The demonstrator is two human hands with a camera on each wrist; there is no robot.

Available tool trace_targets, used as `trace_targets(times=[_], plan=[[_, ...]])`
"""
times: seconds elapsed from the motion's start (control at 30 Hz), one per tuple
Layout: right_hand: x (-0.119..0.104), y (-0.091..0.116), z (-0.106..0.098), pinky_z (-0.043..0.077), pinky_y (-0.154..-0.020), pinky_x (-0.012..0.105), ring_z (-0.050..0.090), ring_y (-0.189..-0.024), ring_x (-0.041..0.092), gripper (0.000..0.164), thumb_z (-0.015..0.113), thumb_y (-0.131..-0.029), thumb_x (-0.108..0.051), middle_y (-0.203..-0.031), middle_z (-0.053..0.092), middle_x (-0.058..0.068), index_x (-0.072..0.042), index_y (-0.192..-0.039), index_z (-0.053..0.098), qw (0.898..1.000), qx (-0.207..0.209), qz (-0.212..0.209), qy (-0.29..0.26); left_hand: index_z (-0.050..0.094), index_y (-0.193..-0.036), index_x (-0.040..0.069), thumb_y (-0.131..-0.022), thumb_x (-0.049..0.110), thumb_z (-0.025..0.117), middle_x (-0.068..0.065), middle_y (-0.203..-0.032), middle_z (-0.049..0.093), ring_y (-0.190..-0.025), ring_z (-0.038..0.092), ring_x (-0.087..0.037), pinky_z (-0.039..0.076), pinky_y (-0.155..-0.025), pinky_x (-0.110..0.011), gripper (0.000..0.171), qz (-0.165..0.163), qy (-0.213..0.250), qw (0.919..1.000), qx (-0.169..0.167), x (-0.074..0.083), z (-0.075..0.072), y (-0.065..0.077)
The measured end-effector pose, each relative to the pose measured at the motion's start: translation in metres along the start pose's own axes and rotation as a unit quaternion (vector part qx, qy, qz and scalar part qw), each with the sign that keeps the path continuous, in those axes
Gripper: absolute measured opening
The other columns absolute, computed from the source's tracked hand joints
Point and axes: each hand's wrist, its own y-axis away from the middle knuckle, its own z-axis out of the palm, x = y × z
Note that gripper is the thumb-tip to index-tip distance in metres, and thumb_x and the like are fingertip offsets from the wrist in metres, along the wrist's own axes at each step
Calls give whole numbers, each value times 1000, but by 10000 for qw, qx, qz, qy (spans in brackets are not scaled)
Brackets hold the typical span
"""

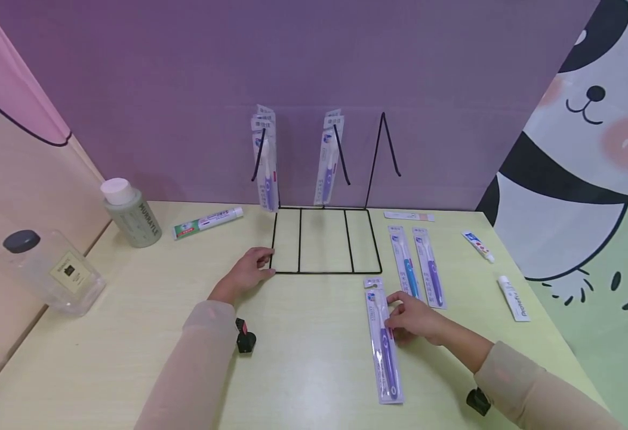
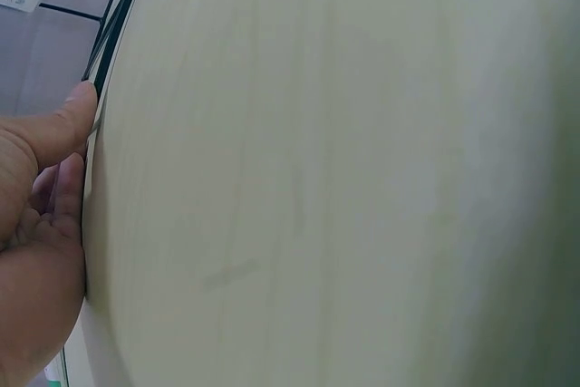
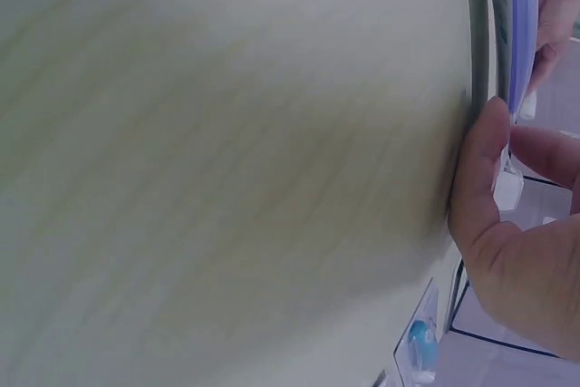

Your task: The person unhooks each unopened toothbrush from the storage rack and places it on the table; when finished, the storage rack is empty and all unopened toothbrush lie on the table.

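Note:
My left hand (image 1: 248,270) holds the front left corner of a black wire display rack (image 1: 325,273), thumb against the wire in the left wrist view. Packaged toothbrushes (image 1: 267,173) hang on the rack's left hook, and another purple packaged toothbrush (image 1: 326,173) hangs from the middle one; its right hook is bare. With thumb and finger, my right hand (image 1: 416,319) pinches the right edge of a purple toothbrush in clear packaging (image 1: 384,364), close over the table in front of the rack. The same packaged toothbrush (image 3: 523,33) appears edge-on in the right wrist view.
Right of the rack lie a blue packaged toothbrush (image 1: 402,251), a purple one (image 1: 428,269), a flat narrow packet (image 1: 409,216) and two small tubes (image 1: 477,246). A toothpaste tube (image 1: 208,223), a grey-green bottle (image 1: 131,215) and a clear bottle (image 1: 58,275) are at left.

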Motion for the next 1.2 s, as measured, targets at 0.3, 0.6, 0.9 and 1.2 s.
trace_targets(times=[0.3,0.6,0.9,1.2], plan=[[-9,0,-12,51,-54,34,58,-58,21,42,71,-75,-6,-72,58,9,3,-109,48,9935,-121,164,1116,40,-133,0,-87,7,59,-15,-131,35,-114,39,-28,32,-97,-39,50,18,70,10000,16,-1,2,0],[-63,-9,-31,51,-56,33,60,-64,22,23,63,-84,-13,-78,60,10,-1,-102,55,9702,-165,-474,2369,40,-133,0,-86,8,61,-14,-126,38,-109,41,-26,34,-94,-39,51,141,-80,9999,58,-7,5,-1],[-141,-81,-39,46,-71,34,55,-86,23,19,60,-87,-14,-93,59,7,-4,-103,55,9540,1235,-2412,1280,42,-132,-1,-87,6,60,-15,-126,38,-110,42,-27,34,-94,-40,49,142,16,9998,132,-3,2,1],[-179,-147,-28,43,-85,28,53,-99,23,30,60,-85,-3,-106,56,12,1,-113,50,9012,2496,-3457,-778,42,-132,0,-86,6,61,-15,-126,38,-110,42,-27,34,-95,-39,50,140,8,9998,131,-5,0,0]])
